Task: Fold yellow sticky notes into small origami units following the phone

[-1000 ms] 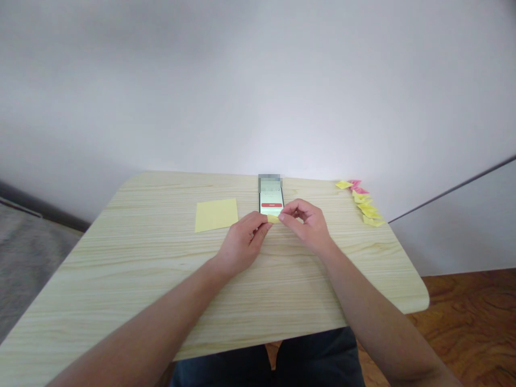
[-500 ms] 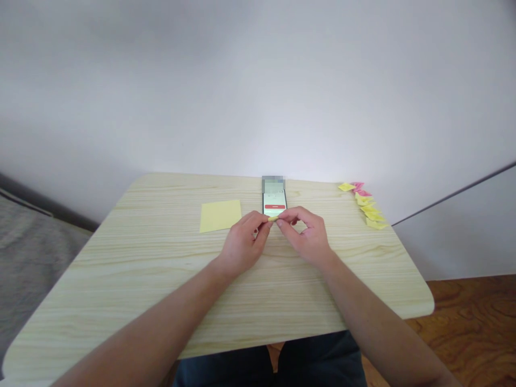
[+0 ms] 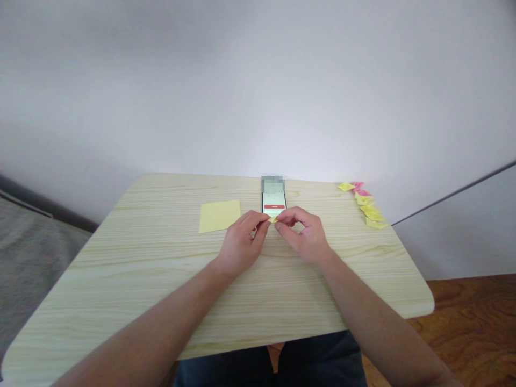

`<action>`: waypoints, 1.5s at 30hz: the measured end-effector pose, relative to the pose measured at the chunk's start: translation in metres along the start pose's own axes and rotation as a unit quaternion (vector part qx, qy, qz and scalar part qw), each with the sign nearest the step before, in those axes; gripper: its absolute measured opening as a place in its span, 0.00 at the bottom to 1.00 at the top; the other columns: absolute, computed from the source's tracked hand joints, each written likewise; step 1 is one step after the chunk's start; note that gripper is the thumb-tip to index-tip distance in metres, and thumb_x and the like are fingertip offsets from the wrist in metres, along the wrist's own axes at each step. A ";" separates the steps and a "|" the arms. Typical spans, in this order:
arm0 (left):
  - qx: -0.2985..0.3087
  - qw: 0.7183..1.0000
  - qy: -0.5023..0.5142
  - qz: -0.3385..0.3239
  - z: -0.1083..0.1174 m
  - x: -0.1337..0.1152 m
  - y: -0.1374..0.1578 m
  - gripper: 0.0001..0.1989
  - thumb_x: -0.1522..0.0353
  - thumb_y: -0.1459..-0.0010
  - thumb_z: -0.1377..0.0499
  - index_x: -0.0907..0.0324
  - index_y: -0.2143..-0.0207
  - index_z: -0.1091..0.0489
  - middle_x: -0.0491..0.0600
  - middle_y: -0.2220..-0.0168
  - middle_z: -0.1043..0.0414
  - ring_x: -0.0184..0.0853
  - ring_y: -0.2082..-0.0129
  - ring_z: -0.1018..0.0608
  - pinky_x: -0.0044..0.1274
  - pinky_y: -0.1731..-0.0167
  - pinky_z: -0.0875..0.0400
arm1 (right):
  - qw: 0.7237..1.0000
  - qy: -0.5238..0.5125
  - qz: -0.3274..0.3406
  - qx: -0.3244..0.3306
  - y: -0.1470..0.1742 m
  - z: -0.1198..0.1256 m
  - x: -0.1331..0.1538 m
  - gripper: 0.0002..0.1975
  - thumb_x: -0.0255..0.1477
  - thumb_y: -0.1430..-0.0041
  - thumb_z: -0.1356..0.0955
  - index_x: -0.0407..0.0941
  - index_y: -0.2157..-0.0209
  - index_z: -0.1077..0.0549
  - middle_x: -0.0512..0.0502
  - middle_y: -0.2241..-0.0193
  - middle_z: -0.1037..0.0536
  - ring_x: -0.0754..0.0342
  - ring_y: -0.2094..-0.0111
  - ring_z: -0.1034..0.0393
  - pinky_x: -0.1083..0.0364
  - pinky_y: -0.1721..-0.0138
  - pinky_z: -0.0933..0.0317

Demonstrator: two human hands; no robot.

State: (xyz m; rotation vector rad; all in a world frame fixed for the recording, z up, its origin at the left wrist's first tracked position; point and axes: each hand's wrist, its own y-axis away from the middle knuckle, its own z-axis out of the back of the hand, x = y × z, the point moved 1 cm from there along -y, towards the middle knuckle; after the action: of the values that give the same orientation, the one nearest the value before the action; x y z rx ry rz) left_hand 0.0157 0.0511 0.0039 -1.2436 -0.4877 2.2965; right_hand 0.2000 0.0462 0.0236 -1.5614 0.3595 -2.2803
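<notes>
Between my fingertips is a small folded yellow paper, held just in front of the phone's near edge. My left hand pinches its left end with thumb and forefinger. On the other side, my right hand grips the right end the same way. Much of the paper is hidden by my fingers. A flat, square yellow sheet of paper lies on the table to the left of my left hand.
A phone with a lit screen lies at the table's back edge. At the far right sit several folded yellow papers and pink ones. The pale wooden table meets a white wall.
The folded yellow paper has turned or opened slightly and now shows a pointed, wider face instead of a narrow strip. Both hands stay almost in place.
</notes>
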 end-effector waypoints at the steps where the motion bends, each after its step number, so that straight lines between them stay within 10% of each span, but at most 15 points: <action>1: 0.001 1.000 0.003 -0.002 0.000 0.000 0.000 0.07 0.68 0.32 0.44 0.57 0.58 0.26 0.49 0.64 0.25 0.33 0.64 0.25 0.26 0.62 0.31 | 1.000 -0.006 0.000 0.006 0.000 -0.001 0.000 0.05 0.30 0.40 0.29 0.48 0.61 0.23 0.51 0.71 0.21 0.54 0.70 0.29 0.52 0.63 0.35; 21: 0.022 0.981 0.173 0.086 0.001 -0.003 -0.005 0.08 0.63 0.36 0.39 0.58 0.59 0.26 0.49 0.63 0.23 0.33 0.65 0.25 0.27 0.61 0.28 | 0.999 -0.014 0.039 0.029 -0.003 0.004 0.004 0.06 0.35 0.37 0.29 0.50 0.61 0.20 0.45 0.59 0.20 0.49 0.57 0.26 0.49 0.55 0.31; 34: 0.007 0.992 0.090 0.089 0.000 0.000 -0.003 0.03 0.69 0.38 0.41 0.57 0.63 0.28 0.46 0.66 0.25 0.32 0.67 0.25 0.27 0.63 0.30 | 0.995 -0.084 -0.051 0.026 -0.002 0.003 -0.008 0.15 0.33 0.41 0.27 0.49 0.51 0.25 0.47 0.62 0.19 0.53 0.62 0.24 0.51 0.57 0.31; 45: 0.001 0.995 0.089 0.043 0.003 -0.003 -0.004 0.03 0.70 0.39 0.39 0.56 0.62 0.25 0.47 0.66 0.28 0.33 0.64 0.26 0.27 0.62 0.31 | 0.997 0.005 -0.039 0.062 -0.001 0.001 -0.010 0.04 0.28 0.45 0.28 0.47 0.65 0.23 0.51 0.68 0.20 0.54 0.66 0.27 0.53 0.59 0.34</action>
State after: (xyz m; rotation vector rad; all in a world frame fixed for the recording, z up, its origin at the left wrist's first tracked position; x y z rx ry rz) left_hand 0.0155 0.0530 0.0096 -1.4781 -0.3754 2.2274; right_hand 0.2035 0.0513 0.0159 -1.5282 0.1594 -2.3205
